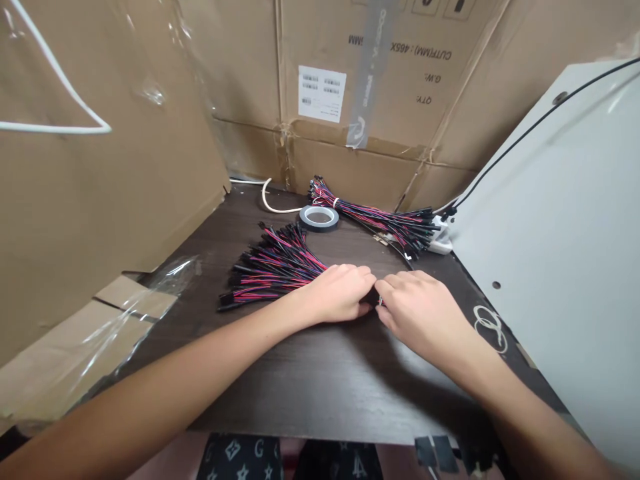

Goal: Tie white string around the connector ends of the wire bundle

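A fanned bundle of red and black wires (pixel 270 267) with black connectors lies on the dark wooden table (pixel 310 373). My left hand (pixel 340 293) rests on the near end of that bundle, fingers curled over it. My right hand (pixel 423 310) meets it fingertip to fingertip, pinching something small and pale between the two hands; what it is stays hidden. A second, tied bundle of wires (pixel 380 220) lies farther back to the right.
A roll of black tape (pixel 319 217) sits behind the loose bundle, with a white cable (pixel 273 203) curving beside it. Cardboard walls (pixel 100 200) enclose the left and back. A white panel (pixel 565 253) leans on the right. White wire ties (pixel 490 327) lie near it.
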The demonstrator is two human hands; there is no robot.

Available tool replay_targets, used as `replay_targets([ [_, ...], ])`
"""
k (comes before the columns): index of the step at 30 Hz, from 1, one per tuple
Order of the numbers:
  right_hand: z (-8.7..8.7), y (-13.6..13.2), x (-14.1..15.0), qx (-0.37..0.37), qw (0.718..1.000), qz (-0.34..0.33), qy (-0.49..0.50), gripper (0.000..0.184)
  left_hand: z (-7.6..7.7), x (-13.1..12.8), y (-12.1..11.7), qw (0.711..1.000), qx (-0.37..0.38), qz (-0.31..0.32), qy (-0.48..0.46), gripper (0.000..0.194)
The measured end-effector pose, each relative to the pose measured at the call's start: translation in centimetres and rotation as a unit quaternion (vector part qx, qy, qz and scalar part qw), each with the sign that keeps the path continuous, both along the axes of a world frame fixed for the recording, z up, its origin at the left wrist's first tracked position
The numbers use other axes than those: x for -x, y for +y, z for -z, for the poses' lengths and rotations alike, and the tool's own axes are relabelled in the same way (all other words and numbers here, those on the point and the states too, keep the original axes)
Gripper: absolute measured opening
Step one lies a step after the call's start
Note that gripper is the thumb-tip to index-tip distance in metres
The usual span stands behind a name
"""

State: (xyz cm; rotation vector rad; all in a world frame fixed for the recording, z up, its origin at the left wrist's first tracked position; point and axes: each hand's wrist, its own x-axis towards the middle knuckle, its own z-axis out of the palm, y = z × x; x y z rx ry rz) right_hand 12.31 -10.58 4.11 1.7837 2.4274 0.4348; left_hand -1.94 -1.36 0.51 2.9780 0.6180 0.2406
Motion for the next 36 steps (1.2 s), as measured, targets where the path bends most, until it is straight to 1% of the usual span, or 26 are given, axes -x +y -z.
replay_targets([
  [3,1.0,0.6,0.2,-0.03,0.999,0.011,-0.013,0.01,0.3,-0.2,-0.1,1.0,0.001,-0.023,-0.012,0.012],
  [7,2.1,1.8,-0.7,-0.034,0.999,0.022,-0.028,0.015,0.4,-0.6,-0.8,0.998,-0.013,-0.05,-0.027,0.013],
  [9,2.4,2.4,-1.2,-0.038,0.999,0.018,-0.021,0.015,0.2,-0.7,-1.0,0.996,-0.02,-0.078,-0.025,0.013],
  [13,2.4,3.3,-2.3,-0.069,0.997,-0.02,-0.021,0.013,-0.1,-0.5,-0.7,0.989,-0.023,-0.143,0.004,0.021],
  [18,2.3,3.9,-3.6,-0.144,0.988,-0.041,-0.022,0.008,-0.7,0.1,0.0,0.984,-0.035,-0.172,0.028,0.02],
  [22,2.3,4.4,-4.9,-0.211,0.976,-0.048,-0.022,0.006,-1.1,1.5,0.5,0.973,-0.042,-0.217,0.068,0.017],
  [25,2.6,4.8,-5.4,-0.232,0.971,-0.055,-0.027,0.008,-1.0,2.5,0.8,0.97,-0.049,-0.224,0.076,0.013],
  [29,3.1,4.7,-4.6,-0.219,0.974,-0.046,-0.038,0.011,-0.4,3.0,0.9,0.974,-0.085,-0.189,0.093,0.012],
  [32,3.5,4.4,-3.2,-0.204,0.977,-0.034,-0.052,0.028,-0.2,2.8,0.5,0.977,-0.108,-0.154,0.098,0.009],
  [34,3.7,4.3,-2.4,-0.139,0.989,-0.023,-0.048,0.033,-0.2,2.5,0.2,0.978,-0.12,-0.135,0.101,0.009],
  [36,3.9,4.3,-1.9,-0.06,0.998,0.004,-0.031,0.029,-0.2,2.3,0.0,0.98,-0.128,-0.119,0.099,0.011],
])
